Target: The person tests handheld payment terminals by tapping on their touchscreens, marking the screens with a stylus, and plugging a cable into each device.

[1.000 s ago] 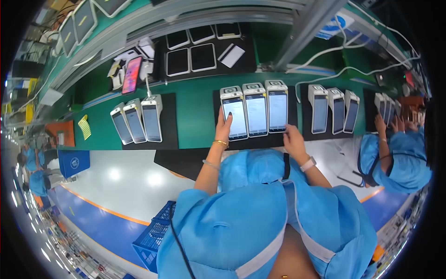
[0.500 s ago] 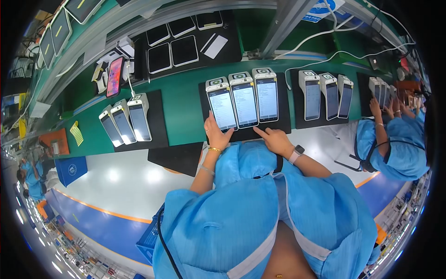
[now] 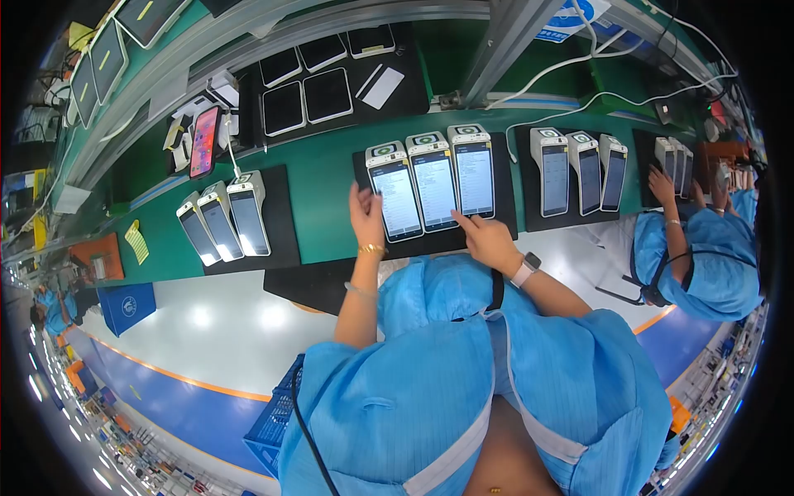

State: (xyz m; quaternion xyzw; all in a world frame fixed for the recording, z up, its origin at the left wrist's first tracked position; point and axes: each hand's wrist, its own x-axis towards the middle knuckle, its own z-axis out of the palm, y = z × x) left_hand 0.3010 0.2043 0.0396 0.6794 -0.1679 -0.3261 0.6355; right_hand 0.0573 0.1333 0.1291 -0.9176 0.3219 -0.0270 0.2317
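Three white payment terminals with lit screens stand side by side on a black mat in front of me: a left terminal, a middle terminal and a right terminal. My left hand is beside the left terminal's outer edge, its fingers loosely bent and apart, holding nothing. My right hand is empty too. Its index finger stretches to the lower right corner of the middle terminal's screen, while the other fingers curl in. Whether the fingertip touches the glass I cannot tell.
More payment terminals stand on mats to the left and right. A smartphone leans at the back left. Behind are flat black-screened devices, a white card and a white cable. A co-worker sits at far right.
My left hand has moved from the left terminal's lower part up and outward to its left side. My right index finger has shifted slightly up onto the middle terminal's lower corner.
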